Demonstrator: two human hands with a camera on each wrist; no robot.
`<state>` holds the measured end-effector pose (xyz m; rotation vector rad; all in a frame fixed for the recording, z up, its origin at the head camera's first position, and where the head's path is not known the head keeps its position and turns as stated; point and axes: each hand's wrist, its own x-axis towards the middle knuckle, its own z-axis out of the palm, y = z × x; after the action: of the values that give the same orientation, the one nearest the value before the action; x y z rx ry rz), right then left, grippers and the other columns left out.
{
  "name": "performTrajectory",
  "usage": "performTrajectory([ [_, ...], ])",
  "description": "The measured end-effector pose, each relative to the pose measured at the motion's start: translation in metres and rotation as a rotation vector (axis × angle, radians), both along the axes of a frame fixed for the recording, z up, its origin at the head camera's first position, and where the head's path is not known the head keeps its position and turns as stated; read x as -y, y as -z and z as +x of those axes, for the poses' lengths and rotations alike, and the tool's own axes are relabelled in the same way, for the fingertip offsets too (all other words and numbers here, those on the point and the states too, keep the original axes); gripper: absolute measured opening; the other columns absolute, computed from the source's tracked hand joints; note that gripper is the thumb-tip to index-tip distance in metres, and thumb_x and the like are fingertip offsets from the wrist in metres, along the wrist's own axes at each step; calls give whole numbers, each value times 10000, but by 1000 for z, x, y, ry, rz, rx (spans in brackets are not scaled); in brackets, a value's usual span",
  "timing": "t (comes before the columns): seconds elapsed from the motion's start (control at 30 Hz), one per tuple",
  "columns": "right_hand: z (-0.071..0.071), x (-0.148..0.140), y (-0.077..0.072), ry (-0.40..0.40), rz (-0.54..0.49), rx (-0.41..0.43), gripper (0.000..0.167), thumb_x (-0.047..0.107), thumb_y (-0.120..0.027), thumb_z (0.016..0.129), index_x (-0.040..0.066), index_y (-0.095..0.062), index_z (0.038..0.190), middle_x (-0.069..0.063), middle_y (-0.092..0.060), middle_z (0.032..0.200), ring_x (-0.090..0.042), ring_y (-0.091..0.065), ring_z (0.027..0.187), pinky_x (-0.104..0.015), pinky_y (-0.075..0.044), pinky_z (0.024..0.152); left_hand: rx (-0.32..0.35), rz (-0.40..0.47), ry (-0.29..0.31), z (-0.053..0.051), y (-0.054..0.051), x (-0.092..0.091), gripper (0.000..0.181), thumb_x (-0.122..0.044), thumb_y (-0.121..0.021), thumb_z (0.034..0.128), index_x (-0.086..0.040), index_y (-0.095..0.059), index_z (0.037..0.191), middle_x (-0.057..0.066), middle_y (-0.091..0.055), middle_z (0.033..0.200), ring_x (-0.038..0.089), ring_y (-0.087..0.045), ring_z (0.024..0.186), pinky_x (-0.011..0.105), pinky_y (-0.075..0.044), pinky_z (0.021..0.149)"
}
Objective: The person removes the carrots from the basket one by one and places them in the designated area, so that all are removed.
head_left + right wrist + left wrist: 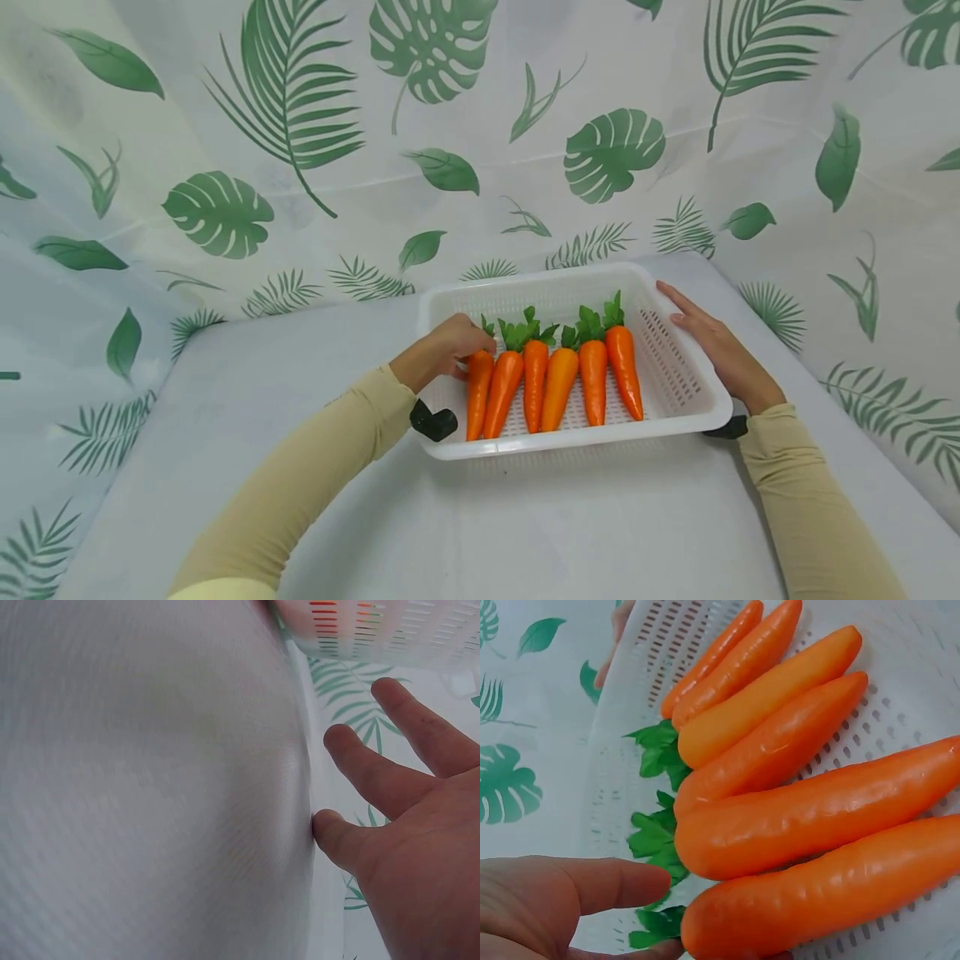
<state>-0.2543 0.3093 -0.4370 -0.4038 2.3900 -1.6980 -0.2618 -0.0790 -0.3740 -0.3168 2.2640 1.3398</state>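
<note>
A white perforated plastic basket (675,427) holds a row of several orange carrots (592,379) with green leafy tops. Over the left end of the row is my left hand (455,340), its fingers at the leafy end of the leftmost carrot (477,400). The left wrist view shows the thumb (622,885) beside that carrot's leaves (658,927) and a fingertip low on its other side; the rest of the fingers are hidden. My right hand (723,354) lies along the basket's right side, fingers extended. In the right wrist view those fingers (379,769) are spread below the basket wall (322,634).
The basket stands on a table with a pale cloth (300,375). Behind and on both sides hangs a white curtain (517,167) printed with green leaves. A dark device (435,421) is strapped to the left wrist, near the basket's front left corner.
</note>
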Motion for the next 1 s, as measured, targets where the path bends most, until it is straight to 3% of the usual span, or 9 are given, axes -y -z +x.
performTrajectory([
  [0.2,-4,5,-1,-5,16,5,624,469,-355,1162,395,-105,1729,-245,-204,1734,-114,-688,1030,-440,-659,751,-17,-7,40,2,2,5,364,-54,-731,967,78,-610,1283,156,-642,1146,318,-650,1035,497,-591,994],
  [0.4,-3,5,-2,-7,25,-16,620,465,-355,1165,382,-115,1731,-284,-232,1707,-101,-705,1008,-436,-659,744,35,11,119,3,-2,6,462,-69,-718,984,82,-559,1390,191,-640,1203,377,-648,1084,620,-571,973],
  [0.6,-3,3,-1,-19,27,-31,597,447,-344,1169,407,-130,1726,-302,-254,1676,-101,-711,1000,-433,-659,743,53,8,129,2,-6,4,496,-45,-703,988,61,-521,1438,188,-620,1231,390,-637,1096,650,-563,962],
  [0.8,-5,-1,-1,-25,41,-36,601,438,-329,1175,399,-98,1729,-310,-239,1673,-75,-690,1015,-400,-656,752,-16,-11,134,1,-8,0,451,-29,-673,996,84,-514,1403,194,-610,1227,383,-631,1111,630,-580,946],
  [1.0,-8,-3,-3,-17,68,-21,610,457,-317,1173,404,-68,1727,-314,-208,1688,-64,-691,992,-400,-657,742,-73,-26,99,-1,-10,-2,335,-27,-685,989,82,-577,1287,166,-630,1147,340,-636,1045,605,-599,925],
])
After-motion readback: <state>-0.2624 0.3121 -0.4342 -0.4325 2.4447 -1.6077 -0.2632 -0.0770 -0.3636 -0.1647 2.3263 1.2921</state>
